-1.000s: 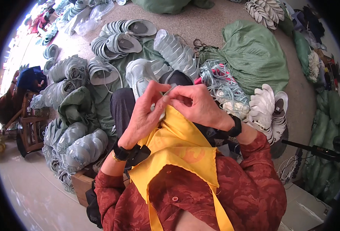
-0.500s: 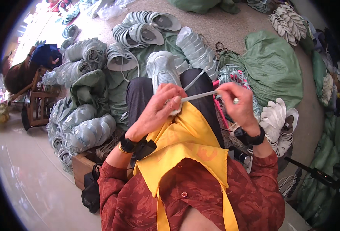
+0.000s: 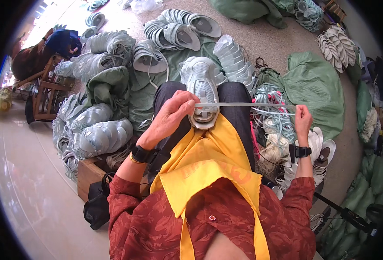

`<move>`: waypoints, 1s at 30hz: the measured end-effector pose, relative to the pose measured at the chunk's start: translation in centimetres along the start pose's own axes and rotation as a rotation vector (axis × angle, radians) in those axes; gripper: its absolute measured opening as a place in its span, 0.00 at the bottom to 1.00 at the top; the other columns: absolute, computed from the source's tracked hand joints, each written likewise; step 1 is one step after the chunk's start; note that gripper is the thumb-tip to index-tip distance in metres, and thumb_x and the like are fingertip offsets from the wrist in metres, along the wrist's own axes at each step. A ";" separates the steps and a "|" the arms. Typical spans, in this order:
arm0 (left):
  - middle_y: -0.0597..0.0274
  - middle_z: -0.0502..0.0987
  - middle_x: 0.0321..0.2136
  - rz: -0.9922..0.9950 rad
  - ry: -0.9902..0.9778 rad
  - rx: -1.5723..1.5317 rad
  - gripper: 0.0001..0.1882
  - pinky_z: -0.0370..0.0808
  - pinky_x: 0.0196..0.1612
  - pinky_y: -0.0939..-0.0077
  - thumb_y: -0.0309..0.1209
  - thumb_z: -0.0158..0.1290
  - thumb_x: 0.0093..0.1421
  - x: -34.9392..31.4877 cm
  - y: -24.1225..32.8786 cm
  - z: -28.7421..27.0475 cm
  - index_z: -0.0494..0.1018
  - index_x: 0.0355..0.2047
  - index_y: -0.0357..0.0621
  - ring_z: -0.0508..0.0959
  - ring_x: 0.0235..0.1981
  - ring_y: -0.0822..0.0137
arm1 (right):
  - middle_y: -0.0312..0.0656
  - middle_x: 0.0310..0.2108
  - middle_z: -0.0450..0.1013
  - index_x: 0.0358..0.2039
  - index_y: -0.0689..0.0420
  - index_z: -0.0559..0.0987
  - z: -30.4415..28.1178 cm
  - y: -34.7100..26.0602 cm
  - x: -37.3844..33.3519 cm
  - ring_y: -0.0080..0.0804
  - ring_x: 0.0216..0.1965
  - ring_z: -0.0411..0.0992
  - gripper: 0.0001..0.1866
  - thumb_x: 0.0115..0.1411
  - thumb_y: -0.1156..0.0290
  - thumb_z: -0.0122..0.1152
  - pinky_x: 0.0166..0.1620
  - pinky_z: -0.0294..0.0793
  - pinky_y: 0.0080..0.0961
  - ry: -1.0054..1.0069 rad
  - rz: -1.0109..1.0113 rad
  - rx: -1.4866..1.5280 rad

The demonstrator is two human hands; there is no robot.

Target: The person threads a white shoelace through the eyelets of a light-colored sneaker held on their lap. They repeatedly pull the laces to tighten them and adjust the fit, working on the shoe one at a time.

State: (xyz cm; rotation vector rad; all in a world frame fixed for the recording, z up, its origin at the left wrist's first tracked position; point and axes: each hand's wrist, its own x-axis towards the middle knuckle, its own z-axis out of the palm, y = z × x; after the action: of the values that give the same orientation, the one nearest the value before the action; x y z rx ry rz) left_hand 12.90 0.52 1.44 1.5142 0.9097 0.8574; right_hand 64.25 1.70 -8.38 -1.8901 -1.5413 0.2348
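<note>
A pale grey shoe upper [image 3: 201,78] rests on my lap between my knees, over the yellow apron [image 3: 219,151]. Across it a flat, light grey shoelace [image 3: 248,104] is pulled out straight and nearly level. My left hand [image 3: 174,115] grips one end of the lace beside the shoe, thumb and fingers pressed together. Well out to the right, my right hand [image 3: 303,119] pinches the lace's other end. Below the lace, at my right knee, hangs or lies a bundle of pale blue laces [image 3: 273,102]; how it is supported is hidden.
Stacked pale shoe uppers [image 3: 102,136] lie to the left, with more rows [image 3: 172,34] ahead on green cloth. A green sack [image 3: 315,95] and white shoes [image 3: 323,151] are at the right. Near my left elbow stands a wooden box [image 3: 87,175]; a wooden chair [image 3: 48,97] is further left.
My right hand has moved out to the right, drawing the lace longer and level. My left hand keeps its grip near the shoe. The whole view has shifted slightly.
</note>
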 end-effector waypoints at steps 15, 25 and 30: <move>0.62 0.72 0.26 -0.023 0.045 0.208 0.07 0.70 0.36 0.73 0.28 0.55 0.68 1.3 -1.0 4.3 0.74 0.34 0.37 0.71 0.29 0.68 | 0.34 0.32 0.80 0.45 0.59 0.83 5.0 -17.8 -0.6 0.18 0.25 0.74 0.10 0.63 0.75 0.62 0.29 0.75 0.20 -0.637 -0.009 0.455; 0.54 0.73 0.23 0.015 0.156 0.347 0.08 0.73 0.31 0.65 0.28 0.60 0.61 1.4 -1.6 3.6 0.73 0.32 0.37 0.74 0.27 0.59 | 0.36 0.32 0.80 0.39 0.66 0.81 7.6 -25.4 -2.9 0.17 0.33 0.78 0.06 0.64 0.77 0.63 0.37 0.79 0.19 -1.014 -0.061 0.750; 0.54 0.71 0.33 0.069 0.376 0.533 0.13 0.74 0.33 0.64 0.25 0.63 0.57 2.3 -3.2 3.0 0.69 0.38 0.38 0.74 0.31 0.58 | 0.39 0.31 0.78 0.34 0.63 0.82 11.3 -24.6 -2.4 0.21 0.28 0.76 0.06 0.59 0.75 0.69 0.31 0.75 0.20 -0.661 -0.291 0.613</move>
State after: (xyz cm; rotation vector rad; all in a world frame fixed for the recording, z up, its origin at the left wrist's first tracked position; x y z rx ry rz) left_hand 16.36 1.59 -1.98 1.8779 1.4530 1.0221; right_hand 37.98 5.58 -2.82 -1.1300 -1.8471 1.1417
